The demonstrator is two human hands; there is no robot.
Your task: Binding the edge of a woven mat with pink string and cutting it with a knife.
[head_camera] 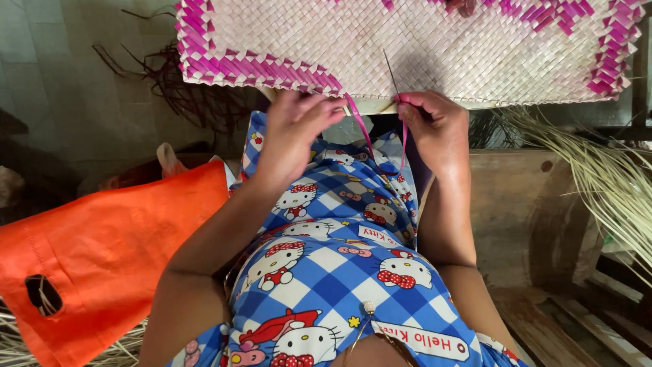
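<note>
Pink strip [360, 126] runs down from the woven mat [407, 51] edge, between both hands: left hand [295, 132] fingers pinched beside its top (closest), right hand [435, 126] clamped on a thin needle [391, 73] pointing up.

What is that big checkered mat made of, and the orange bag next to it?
The woven mat looks like dried palm or straw strips, matte, plaited crosswise, with a pink-dyed border. The orange bag seems to be thin non-woven fabric, soft and creased, with a cut-out handle hole.

orange bag [102, 251] at left | loose pale straw strips [611, 183] at right | wooden bench [523, 211] beneath
</note>
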